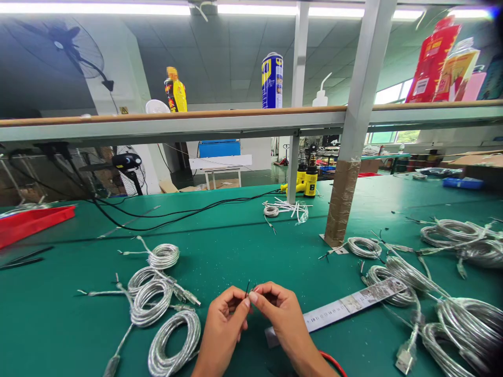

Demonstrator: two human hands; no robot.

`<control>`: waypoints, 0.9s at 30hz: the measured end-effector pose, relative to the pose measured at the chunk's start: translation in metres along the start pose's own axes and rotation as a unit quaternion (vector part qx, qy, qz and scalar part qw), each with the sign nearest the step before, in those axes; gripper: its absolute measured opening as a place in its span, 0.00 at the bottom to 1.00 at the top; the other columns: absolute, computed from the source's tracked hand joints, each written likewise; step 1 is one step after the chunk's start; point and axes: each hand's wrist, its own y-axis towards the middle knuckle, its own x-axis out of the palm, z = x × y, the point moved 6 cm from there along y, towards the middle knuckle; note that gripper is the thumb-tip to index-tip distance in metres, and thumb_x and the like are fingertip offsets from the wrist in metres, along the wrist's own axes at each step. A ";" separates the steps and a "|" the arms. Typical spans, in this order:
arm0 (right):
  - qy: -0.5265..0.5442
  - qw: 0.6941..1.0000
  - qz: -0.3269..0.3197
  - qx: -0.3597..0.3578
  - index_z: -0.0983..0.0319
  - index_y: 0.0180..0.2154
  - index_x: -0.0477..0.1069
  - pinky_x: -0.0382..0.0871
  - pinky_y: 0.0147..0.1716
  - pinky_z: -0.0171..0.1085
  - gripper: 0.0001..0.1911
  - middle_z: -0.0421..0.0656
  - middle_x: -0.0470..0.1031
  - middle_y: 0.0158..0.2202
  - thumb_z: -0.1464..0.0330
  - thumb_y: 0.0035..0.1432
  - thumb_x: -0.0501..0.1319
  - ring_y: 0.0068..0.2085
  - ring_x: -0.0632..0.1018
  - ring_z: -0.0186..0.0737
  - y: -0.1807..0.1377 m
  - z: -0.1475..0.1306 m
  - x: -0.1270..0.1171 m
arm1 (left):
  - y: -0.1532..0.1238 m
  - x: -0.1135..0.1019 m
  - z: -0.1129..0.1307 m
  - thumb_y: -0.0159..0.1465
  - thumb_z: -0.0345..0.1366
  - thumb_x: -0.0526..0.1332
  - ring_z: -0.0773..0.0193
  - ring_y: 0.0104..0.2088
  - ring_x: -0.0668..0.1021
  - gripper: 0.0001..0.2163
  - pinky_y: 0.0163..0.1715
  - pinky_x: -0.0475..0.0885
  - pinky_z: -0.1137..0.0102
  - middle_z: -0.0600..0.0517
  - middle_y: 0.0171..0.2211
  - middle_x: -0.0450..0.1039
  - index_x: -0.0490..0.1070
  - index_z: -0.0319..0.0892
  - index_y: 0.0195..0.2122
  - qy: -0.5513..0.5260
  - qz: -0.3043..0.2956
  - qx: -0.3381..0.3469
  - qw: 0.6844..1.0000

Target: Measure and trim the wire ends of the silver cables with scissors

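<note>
Thin wires point(247, 289) are pinched above the green table point(220, 251) between closed thumb and forefinger of both the left hand point(225, 325) and the right hand point(281, 314); their lengths are mostly hidden by fingers, so their number cannot be told. One ruler point(338, 311) is partly covered by the right hand. Four coiled cables point(154, 345) are seen at left; at right, heaped coils point(469, 317) are cut off, too overlapped to be counted.
</note>
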 end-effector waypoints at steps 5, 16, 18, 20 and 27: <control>-0.029 0.999 0.029 -0.032 0.64 0.21 0.71 0.61 0.26 0.32 0.11 0.40 0.69 0.23 0.61 0.42 0.64 0.26 0.67 0.34 0.001 -0.005 -0.004 | 0.002 0.001 0.004 0.53 0.40 0.59 0.72 0.19 0.61 0.11 0.19 0.57 0.78 0.58 0.16 0.57 0.65 0.39 0.20 -0.008 0.014 0.024 1.000; 0.033 0.998 0.030 0.036 0.64 0.24 0.73 0.55 0.20 0.29 0.13 0.37 0.66 0.19 0.60 0.39 0.65 0.20 0.61 0.28 -0.001 -0.002 -0.002 | 0.000 0.003 0.017 0.53 0.39 0.60 0.71 0.17 0.58 0.09 0.17 0.55 0.77 0.58 0.15 0.59 0.70 0.38 0.21 -0.009 0.024 0.024 0.999; 0.022 0.999 0.027 0.023 0.63 0.23 0.74 0.55 0.20 0.30 0.12 0.38 0.67 0.20 0.60 0.39 0.65 0.20 0.61 0.29 0.000 -0.003 -0.004 | 0.000 0.002 0.019 0.52 0.38 0.60 0.71 0.18 0.60 0.09 0.18 0.56 0.77 0.57 0.15 0.60 0.71 0.39 0.21 -0.008 0.031 0.029 0.999; 0.006 1.000 0.025 0.002 0.63 0.23 0.74 0.55 0.21 0.30 0.12 0.39 0.69 0.22 0.61 0.39 0.65 0.22 0.63 0.30 0.001 -0.005 -0.005 | -0.001 0.001 0.019 0.52 0.38 0.61 0.70 0.19 0.61 0.08 0.19 0.57 0.77 0.57 0.16 0.62 0.72 0.39 0.21 -0.008 0.037 0.030 0.999; 0.045 0.998 0.006 0.036 0.64 0.22 0.70 0.54 0.21 0.29 0.12 0.35 0.64 0.18 0.61 0.41 0.64 0.20 0.61 0.28 -0.001 -0.005 0.000 | -0.002 0.005 0.021 0.55 0.38 0.58 0.70 0.19 0.62 0.09 0.20 0.58 0.77 0.57 0.17 0.63 0.73 0.40 0.23 0.009 0.006 0.038 0.999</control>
